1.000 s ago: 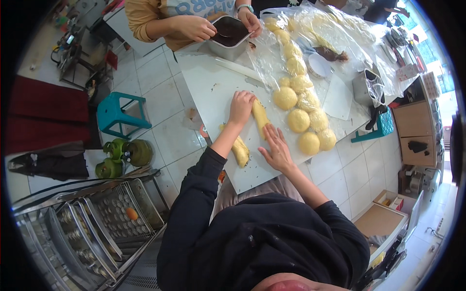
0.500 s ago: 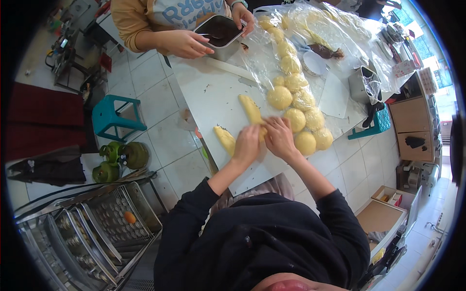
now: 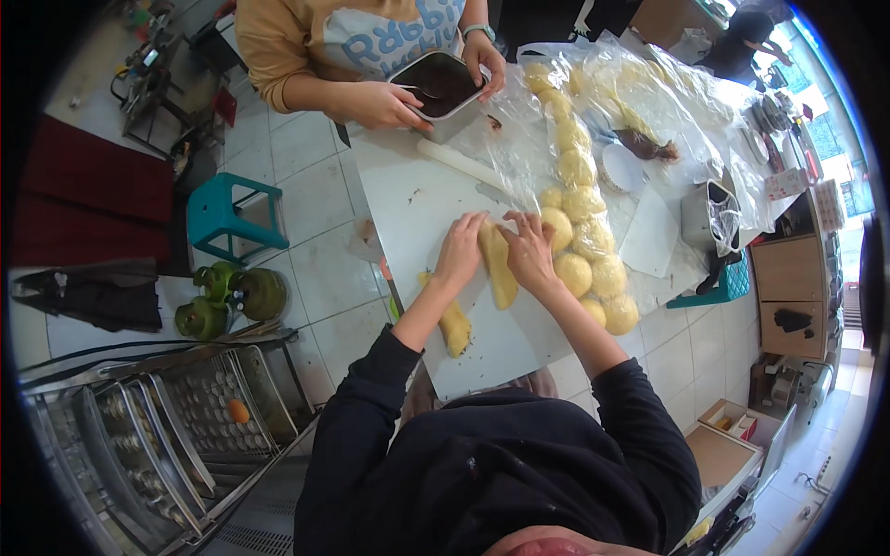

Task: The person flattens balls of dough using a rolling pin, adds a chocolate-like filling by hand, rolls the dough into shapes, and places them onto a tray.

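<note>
Left hand (image 3: 461, 252) and right hand (image 3: 530, 252) rest bent fingers on the dough roll (image 3: 502, 278) between them, whether pinching I cannot tell; dough balls (image 3: 591, 239) crowd two o'clock, second roll (image 3: 455, 331) seven, white rod (image 3: 459, 161) eleven

The dough log (image 3: 501, 271) is looking smooth, while crinkled clear plastic sheeting (image 3: 686, 102) is gleaming over dough balls (image 3: 590, 238). The teal plastic stool (image 3: 211, 206) is showing a smooth finish; the black cloth sweatshirt (image 3: 501, 454) is appearing matt.
</note>
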Tool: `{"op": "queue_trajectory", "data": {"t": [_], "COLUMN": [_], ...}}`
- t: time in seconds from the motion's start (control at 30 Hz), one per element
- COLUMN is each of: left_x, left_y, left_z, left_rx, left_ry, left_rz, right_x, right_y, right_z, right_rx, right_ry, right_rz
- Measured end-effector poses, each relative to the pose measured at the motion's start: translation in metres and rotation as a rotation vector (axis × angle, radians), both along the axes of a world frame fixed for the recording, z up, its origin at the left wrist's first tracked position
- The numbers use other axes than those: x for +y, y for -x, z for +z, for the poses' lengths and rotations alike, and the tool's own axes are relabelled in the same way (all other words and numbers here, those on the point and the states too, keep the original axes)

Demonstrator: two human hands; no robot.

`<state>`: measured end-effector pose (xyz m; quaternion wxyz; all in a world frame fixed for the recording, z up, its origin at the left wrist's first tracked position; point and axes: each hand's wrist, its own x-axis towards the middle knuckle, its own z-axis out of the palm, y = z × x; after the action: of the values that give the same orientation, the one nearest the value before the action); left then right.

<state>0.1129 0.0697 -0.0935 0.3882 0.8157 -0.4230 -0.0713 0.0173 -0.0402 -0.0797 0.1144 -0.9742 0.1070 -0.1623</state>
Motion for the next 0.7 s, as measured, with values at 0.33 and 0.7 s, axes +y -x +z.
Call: {"op": "queue_trajectory", "data": {"t": [0.33, 0.7], "left_x": [0.008, 0.091], "left_y": [-0.004, 0.048], "left_z": [0.009, 0.006], "left_rx": [0.111, -0.118], "left_ry": [0.116, -0.228], "left_rz": [0.176, 0.027], "right_x": [-0.002, 0.007], "right_y": [-0.036, 0.009], "right_z": [0.015, 0.003], "right_rx": [0.039, 0.034], "right_ry": [-0.052, -0.102], "right_rz": [0.017, -0.071]}}
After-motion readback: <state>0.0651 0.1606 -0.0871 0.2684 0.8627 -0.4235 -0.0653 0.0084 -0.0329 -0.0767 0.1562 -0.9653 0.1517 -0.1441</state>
